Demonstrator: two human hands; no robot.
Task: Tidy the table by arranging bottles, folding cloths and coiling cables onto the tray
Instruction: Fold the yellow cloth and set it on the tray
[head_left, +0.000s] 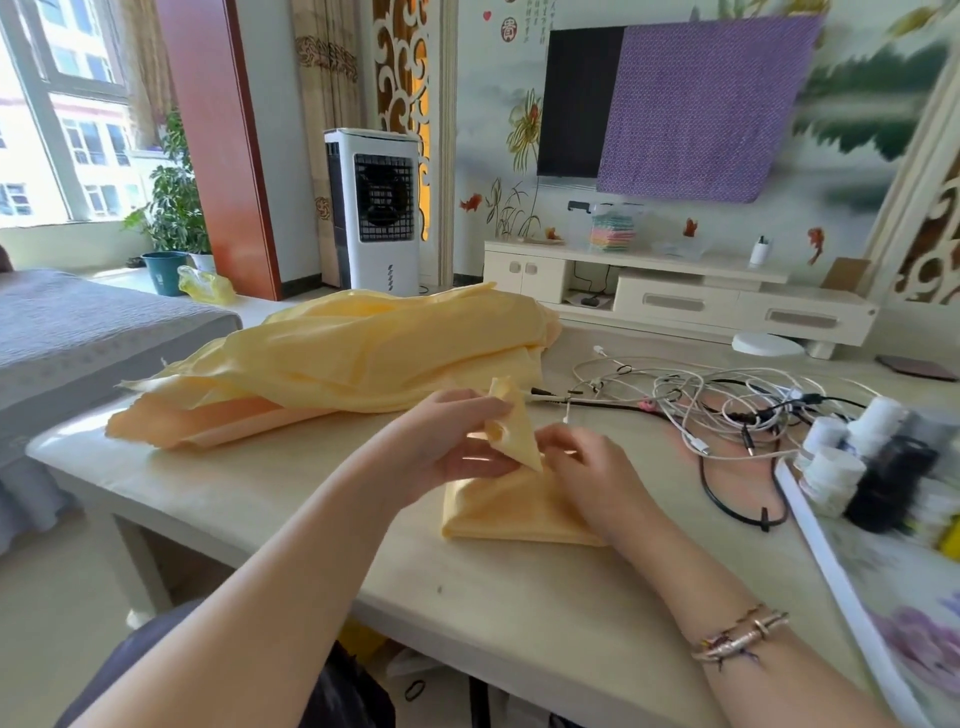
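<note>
My left hand (457, 441) pinches the raised corner of the small yellow cloth (514, 499) at the centre of the frame, fingers curled round the peak of fabric so it stands up off the table (260, 499). My right hand (587, 467) rests on the same cloth just to the right of that peak, fingers bent down into the fabric; whether they actually clamp a fold or only press on it I cannot tell, since the knuckles hide the tips

The cloth looks smooth and slippery to me, so the worry is that the corner slides out of my pinch as I bring it over, and the layers already folded beneath spring open. If my right hand lifts too soon, the lower edge could shift on the table and the fold come out skewed

Above and left of centre lies the big heap of yellow cloth (353, 358), not yet folded, with one edge hanging toward the table's left side; a careless tug could drag it off

Right of centre, the tangle of white and black cables (727, 410) sits close to my right hand. A sweep of the cloth or my wrist could snag a loop and pull the tangle along

At the right edge the tray (831, 566) already holds bottles (836, 473) standing close together; dragging a cable might tip them, and setting the folded cloth down there carelessly could knock one over
</note>
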